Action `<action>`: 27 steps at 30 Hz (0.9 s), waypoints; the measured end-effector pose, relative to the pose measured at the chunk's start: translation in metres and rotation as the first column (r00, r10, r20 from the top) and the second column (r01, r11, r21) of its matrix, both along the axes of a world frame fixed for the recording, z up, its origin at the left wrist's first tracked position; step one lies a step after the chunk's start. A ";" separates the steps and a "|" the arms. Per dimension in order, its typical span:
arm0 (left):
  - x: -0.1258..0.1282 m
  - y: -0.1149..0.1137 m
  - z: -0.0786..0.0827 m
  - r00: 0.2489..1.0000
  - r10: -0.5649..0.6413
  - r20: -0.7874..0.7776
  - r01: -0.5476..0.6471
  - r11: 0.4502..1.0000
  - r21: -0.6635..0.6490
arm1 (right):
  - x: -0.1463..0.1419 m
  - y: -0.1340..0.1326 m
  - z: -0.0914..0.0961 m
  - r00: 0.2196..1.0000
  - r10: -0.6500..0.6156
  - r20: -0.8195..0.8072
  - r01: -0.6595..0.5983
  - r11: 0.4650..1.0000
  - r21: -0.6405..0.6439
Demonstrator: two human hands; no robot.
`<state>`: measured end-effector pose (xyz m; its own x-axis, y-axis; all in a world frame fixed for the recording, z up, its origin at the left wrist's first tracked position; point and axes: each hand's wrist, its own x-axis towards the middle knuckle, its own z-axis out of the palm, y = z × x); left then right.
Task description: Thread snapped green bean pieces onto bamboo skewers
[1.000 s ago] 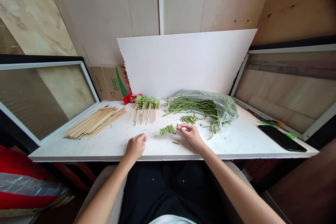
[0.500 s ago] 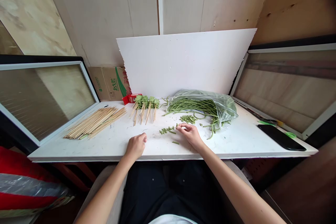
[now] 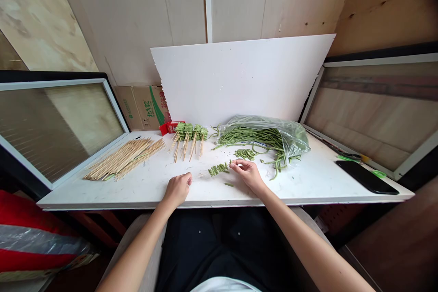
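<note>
Bean skewer (image 3: 219,169) sits between both hands on the worktop (image 3: 308,182): left hand (image 3: 177,190) curled shut near its stick end, right hand (image 3: 249,174) pinching fingertips beside the beans.

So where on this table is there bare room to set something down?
Bare table lies between the loose skewers and the left hand, and front right between the right hand and the phone. Crowded behind the hands: loaded skewers, cut bean pieces, bean bag.
</note>
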<state>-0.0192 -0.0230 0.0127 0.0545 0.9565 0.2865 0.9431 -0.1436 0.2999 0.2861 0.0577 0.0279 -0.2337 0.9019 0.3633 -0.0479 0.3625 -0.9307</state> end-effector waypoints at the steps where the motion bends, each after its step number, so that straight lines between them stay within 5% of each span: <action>1: 0.000 0.000 0.000 1.000 -0.003 -0.001 0.003 1.000 0.001 | 0.000 -0.001 0.001 1.000 -0.007 0.005 0.007 1.000 -0.002; 27: 0.001 0.001 0.001 1.000 -0.017 -0.018 0.017 1.000 -0.006 | -0.002 0.000 -0.003 0.999 0.014 0.039 -0.013 1.000 -0.028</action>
<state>-0.0177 -0.0218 0.0133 0.0762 0.9570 0.2799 0.9458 -0.1583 0.2837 0.2838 0.0577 0.0249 -0.2593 0.9083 0.3282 -0.0160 0.3358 -0.9418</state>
